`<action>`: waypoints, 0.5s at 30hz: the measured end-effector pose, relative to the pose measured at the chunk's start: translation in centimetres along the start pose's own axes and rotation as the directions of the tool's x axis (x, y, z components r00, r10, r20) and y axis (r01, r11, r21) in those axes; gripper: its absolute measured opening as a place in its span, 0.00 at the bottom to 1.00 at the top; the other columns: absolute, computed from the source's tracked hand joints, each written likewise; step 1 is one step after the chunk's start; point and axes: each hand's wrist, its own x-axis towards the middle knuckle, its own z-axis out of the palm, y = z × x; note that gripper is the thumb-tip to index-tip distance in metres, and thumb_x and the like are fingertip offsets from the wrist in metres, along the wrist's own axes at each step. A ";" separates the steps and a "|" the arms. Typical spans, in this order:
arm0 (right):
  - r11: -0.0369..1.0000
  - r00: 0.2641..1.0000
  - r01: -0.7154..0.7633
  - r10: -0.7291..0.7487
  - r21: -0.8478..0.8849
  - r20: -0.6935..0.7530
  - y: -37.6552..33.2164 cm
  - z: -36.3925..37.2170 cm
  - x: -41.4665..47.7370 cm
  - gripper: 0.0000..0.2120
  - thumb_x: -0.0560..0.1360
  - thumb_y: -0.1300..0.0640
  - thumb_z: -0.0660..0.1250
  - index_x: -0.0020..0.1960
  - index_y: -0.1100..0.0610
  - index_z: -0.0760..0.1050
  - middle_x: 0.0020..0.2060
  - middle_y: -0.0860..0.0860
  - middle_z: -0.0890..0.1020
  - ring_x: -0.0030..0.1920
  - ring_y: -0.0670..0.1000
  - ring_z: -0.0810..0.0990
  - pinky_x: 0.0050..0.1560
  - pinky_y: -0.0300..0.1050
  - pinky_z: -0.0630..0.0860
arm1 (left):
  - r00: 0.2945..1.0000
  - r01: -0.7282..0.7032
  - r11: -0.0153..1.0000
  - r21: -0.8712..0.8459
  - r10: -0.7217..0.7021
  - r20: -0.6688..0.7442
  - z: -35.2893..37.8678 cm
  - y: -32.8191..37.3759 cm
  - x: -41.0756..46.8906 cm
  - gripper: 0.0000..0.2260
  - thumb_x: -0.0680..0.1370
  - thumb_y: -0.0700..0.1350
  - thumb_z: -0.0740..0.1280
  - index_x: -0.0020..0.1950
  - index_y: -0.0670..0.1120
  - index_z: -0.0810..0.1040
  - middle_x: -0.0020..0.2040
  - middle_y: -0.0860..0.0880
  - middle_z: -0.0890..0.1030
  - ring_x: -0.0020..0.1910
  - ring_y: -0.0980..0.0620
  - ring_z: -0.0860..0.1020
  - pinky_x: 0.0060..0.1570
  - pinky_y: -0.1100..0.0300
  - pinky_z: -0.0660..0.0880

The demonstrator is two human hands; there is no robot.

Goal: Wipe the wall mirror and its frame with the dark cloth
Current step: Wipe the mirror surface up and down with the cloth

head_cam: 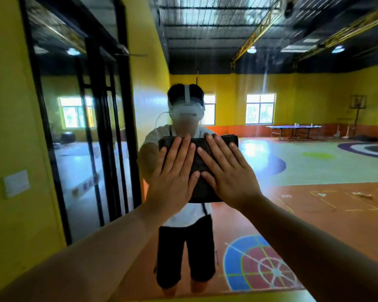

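The dark cloth (pixel 202 190) is folded into a thick pad and lies flat against the glass of the wall mirror (pixel 292 171), straight ahead of the person at about chest height of the reflection. Both hands are on it, fingers straight and spread, pressing rather than gripping. The left hand (pixel 172 177) covers the pad's left half and the right hand (pixel 227 173) its right half. The fingertips point up toward the pad's upper edge and the thumbs nearly meet over its middle.

The pad looks roughly as wide as it is tall, and its upper edge runs level. Neither hand is nearer to it than the other. Both arms reach forward about equally and the push goes straight into the glass.

The coming stroke turns on where the pad sits on the mirror. It is in the left part of the glass that shows. A wide stretch of glass lies to its right, and more lies above it and below it down to the lower edge (pixel 205 295). Pale vertical streaks seem to mark the glass up and to the right (pixel 265 83).

With both palms flat, the pad can probably slide sideways or downward without bunching. I judge the wipe to be under way on the glass itself. Where the frame runs on the left is hard to tell apart from the dark door frame (pixel 127 127) there.
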 end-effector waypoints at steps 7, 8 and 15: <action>0.999 0.996 0.003 -0.008 -0.051 -0.092 5.1 -1.7 9.1 0.27 0.87 0.46 0.54 0.83 0.55 0.57 0.82 0.58 0.58 0.83 0.56 0.54 0.80 0.59 0.60 | 0.998 -0.002 0.999 0.049 0.005 -0.060 -2.0 -3.8 10.0 0.29 0.87 0.56 0.47 0.84 0.42 0.53 0.85 0.44 0.51 0.84 0.45 0.49 0.81 0.43 0.53; 0.998 0.995 0.005 -0.011 -0.063 -0.101 5.7 -2.0 10.3 0.27 0.87 0.46 0.53 0.83 0.55 0.57 0.82 0.58 0.57 0.83 0.56 0.54 0.80 0.58 0.59 | 0.998 0.002 0.999 0.049 0.002 -0.066 -2.4 -4.2 11.3 0.29 0.87 0.56 0.46 0.84 0.42 0.53 0.85 0.44 0.51 0.84 0.45 0.49 0.81 0.43 0.54; 0.992 0.994 -0.030 0.018 -0.121 -0.104 10.2 -3.6 18.6 0.27 0.88 0.43 0.47 0.84 0.53 0.54 0.83 0.56 0.54 0.83 0.54 0.51 0.81 0.57 0.56 | 0.990 0.025 0.996 0.083 -0.014 -0.139 -4.3 -7.0 20.1 0.28 0.87 0.56 0.47 0.84 0.42 0.54 0.85 0.45 0.51 0.84 0.47 0.49 0.81 0.44 0.53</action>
